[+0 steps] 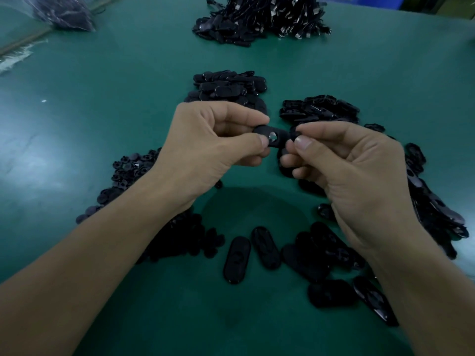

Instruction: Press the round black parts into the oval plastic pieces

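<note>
Across the green table (102, 124) lie several black heaps. Round parts (131, 168) are at near left, partly under the left forearm. An oval heap (226, 86) is at centre, with a mixed heap (318, 109) to its right. A far heap (262, 19) of corded items with metal ends is cut off at the top edge. Loose ovals (236, 259) lie near the front. A clear bag (61, 11) of dark items sits far left, blurred. Light is dim.

Left hand (205, 150): fingers curled, with thumb and forefinger pinching the held oval (275, 137) by its left end, above the table between both hands. A hole with a pale glint shows at its middle.

Right hand (354, 170): fingers curled, with thumb and forefinger tips pinching a small black part (295, 135) just beside the held oval's right end. Fingertips cover most of it, so its shape is hard to make out. Whether it touches the oval cannot be judged.
</note>
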